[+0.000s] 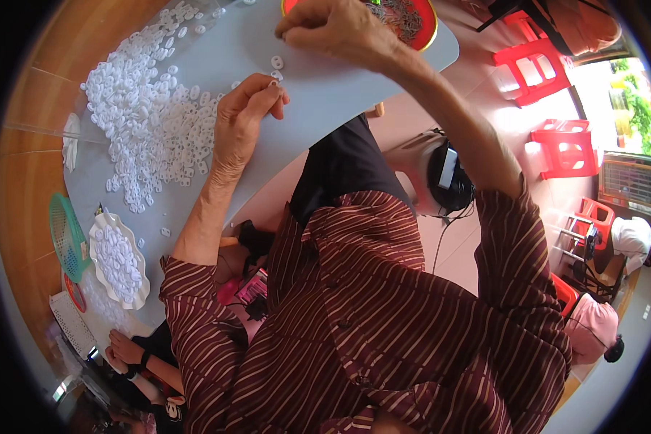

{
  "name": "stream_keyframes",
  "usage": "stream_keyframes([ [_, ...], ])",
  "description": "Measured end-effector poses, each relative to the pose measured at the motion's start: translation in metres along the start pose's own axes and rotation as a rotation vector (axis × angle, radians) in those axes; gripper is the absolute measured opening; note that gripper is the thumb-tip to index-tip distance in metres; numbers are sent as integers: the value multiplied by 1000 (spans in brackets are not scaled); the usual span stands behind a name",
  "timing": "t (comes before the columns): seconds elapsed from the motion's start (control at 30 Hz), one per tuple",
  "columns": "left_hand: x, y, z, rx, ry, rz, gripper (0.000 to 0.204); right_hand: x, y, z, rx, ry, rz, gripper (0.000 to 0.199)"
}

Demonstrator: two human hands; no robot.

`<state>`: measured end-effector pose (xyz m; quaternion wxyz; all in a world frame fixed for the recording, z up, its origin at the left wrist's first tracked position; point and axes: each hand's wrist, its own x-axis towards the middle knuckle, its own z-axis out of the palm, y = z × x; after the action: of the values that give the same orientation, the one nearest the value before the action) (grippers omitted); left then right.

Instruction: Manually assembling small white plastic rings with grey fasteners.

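My left hand [240, 119] is closed in a pinch above the grey table, a small white plastic piece [276, 74] at its fingertips. Just beyond lies another white oval piece [278, 62] with holes in it. My right hand [340, 32] is raised beside a red bowl [431, 29] with a yellow rim, which holds many small metal parts [401, 18] and a bit of bright green. Its fingers are pinched together; whatever is between them is too small to make out. Left of my left hand spreads a large heap of white plastic pieces [152, 119].
A white scalloped tray [143, 286] of similar pieces stands at the table's near left, by a green basket [66, 235]. Another person's hands [126, 351] rest at the lower left. Red stools [539, 72] stand on the floor at the right, where other people sit.
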<state>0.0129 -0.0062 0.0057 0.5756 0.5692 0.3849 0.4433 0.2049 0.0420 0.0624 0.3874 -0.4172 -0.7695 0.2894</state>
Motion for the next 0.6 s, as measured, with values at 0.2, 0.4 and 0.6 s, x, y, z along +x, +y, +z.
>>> stream_keyframes([
  [0.2,0,0,-4,-32,-25,10,19,-34,3,34,289,-99,232,21],
  [0.4,-1,2,-6,-43,-43,-48,21,-43,15,42,390,-51,190,18],
  [0.6,1,2,-5,26,-32,-17,25,-46,11,44,508,-46,189,15],
])
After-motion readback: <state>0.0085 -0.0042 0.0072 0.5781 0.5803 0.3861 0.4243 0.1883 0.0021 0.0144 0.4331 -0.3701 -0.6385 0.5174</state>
